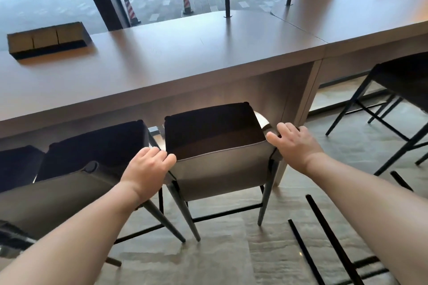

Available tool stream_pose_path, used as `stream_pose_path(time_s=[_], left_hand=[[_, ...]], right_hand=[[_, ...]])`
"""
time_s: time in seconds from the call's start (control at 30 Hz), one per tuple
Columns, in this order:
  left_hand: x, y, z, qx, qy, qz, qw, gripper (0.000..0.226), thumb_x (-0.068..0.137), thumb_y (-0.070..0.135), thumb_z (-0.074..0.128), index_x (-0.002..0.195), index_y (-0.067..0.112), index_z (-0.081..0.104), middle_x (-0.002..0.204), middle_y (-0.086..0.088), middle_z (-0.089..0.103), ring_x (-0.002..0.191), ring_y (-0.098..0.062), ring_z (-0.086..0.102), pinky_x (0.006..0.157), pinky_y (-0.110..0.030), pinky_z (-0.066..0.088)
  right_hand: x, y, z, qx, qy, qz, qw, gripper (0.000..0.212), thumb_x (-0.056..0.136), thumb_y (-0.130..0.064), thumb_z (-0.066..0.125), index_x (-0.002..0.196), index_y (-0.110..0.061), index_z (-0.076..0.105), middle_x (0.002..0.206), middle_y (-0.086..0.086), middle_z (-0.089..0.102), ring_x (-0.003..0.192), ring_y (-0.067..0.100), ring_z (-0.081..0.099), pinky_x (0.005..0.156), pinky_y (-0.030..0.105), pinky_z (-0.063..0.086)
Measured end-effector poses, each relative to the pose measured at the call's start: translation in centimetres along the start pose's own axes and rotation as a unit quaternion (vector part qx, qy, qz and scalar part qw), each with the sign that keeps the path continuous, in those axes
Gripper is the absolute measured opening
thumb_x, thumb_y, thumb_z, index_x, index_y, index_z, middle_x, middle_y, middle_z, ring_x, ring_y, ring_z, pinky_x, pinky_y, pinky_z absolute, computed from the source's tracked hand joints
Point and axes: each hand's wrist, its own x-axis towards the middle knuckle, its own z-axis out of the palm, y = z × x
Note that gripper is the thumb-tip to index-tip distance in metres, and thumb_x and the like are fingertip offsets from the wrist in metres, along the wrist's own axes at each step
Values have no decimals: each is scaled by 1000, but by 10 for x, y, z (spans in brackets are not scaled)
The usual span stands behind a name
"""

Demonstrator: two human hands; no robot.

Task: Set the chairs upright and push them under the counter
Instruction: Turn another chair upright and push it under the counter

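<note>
Pushing step judged in hand: the upright chair (215, 146) is held at its backrest top, left hand (148, 169) curled over the left corner, right hand (294, 143) gripping the right corner. Its seat is partly tucked beneath the surface (185, 53); the rear legs are out on the floor. A neighbouring chair (92, 146) is seen just beside it, already parked. Next, a straight forward shove is called for, legs kept clear of the support panel (305, 92).
</note>
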Motion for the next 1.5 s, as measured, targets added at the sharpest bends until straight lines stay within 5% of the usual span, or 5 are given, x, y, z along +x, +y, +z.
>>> stream_pose_path(time_s=[1.17, 1.23, 1.3, 1.4, 1.5], left_hand=[[24, -9, 16, 10, -27, -67, 997, 40, 45, -12, 70, 78, 8, 59, 64, -8, 53, 56, -31, 48, 55, -36, 39], [23, -6, 16, -5, -32, -101, 994, 37, 57, -2, 77, 91, 7, 64, 75, -10, 61, 68, -33, 56, 64, -39, 46], [23, 0, 16, -34, -39, -142, 988, 48, 76, 27, 77, 118, 9, 63, 112, -16, 68, 104, -38, 61, 90, -48, 49], [29, 16, 5, -92, -44, -159, 982, 79, 87, 67, 49, 151, 26, 28, 160, -5, 26, 148, -30, 21, 118, -49, 20], [39, 30, -19, -215, 14, -179, 960, 85, 85, 81, 33, 152, 45, -2, 164, 7, -2, 151, -13, -8, 119, -43, 0]], right_hand=[[60, 15, 17, -4, 89, -37, 995, 61, 62, 7, 67, 116, -19, 53, 101, 12, 54, 90, 30, 51, 67, 41, 45], [60, 13, 15, 1, 71, -25, 997, 62, 71, 0, 62, 126, -22, 43, 114, 11, 52, 105, 30, 48, 81, 46, 45], [58, 9, 14, 9, 32, -13, 999, 65, 79, -12, 56, 138, -24, 30, 131, 11, 46, 123, 31, 39, 101, 53, 34], [50, -2, 6, 97, 35, -18, 995, 67, 88, -45, 46, 147, -28, 17, 156, 9, 26, 146, 29, 13, 117, 57, 6], [37, -19, -19, 254, 114, -33, 960, 70, 88, -62, 37, 148, -31, 18, 160, 2, 19, 148, 19, 6, 118, 54, 8]])
